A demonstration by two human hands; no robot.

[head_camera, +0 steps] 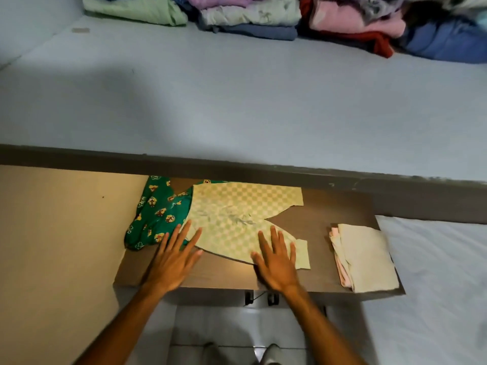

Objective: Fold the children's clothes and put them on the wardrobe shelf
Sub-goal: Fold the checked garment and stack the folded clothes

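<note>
A pale yellow-green checked child's garment lies spread flat on a dark wooden table top. Its left part overlaps a green garment with yellow cartoon prints. My left hand rests flat, fingers spread, on the near left edge of the checked garment. My right hand lies flat with spread fingers on its near right part, by a short sleeve or leg. Neither hand grips anything. A small folded stack of cream and pink clothes sits at the table's right end.
Beyond the table runs a wide light-blue surface with a dark front edge. At its far side lie several piles of folded clothes in green, lilac, pink, red and blue. A beige wall stands left; white tiled floor shows below.
</note>
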